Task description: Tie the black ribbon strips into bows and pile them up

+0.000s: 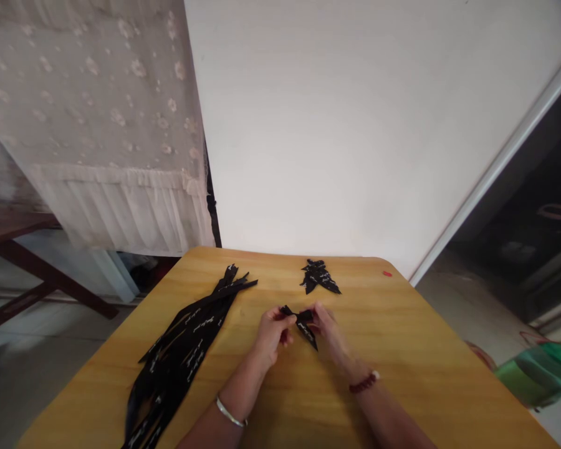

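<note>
A small black ribbon bow (305, 329) with white script hangs between my hands, just over the wooden table (383, 349). My left hand (272, 332) pinches its left loop and knot between thumb and fingers. On the other side, the fingers of my right hand (327, 324) are closed on its right loop; they are slightly blurred. One pointed tail hangs down toward me. Farther back lies a small pile of finished-looking black bows (318, 275). To the left, a bundle of long black ribbon strips (182, 343) with the same white lettering runs toward the near edge.
A small red object (387, 273) lies near the table's far right corner. Behind the table rises a white panel (327, 125), with a lace curtain (107, 112) to its left. A dark wooden stand (51, 280) is at left, and a green translucent container (537, 374) at right.
</note>
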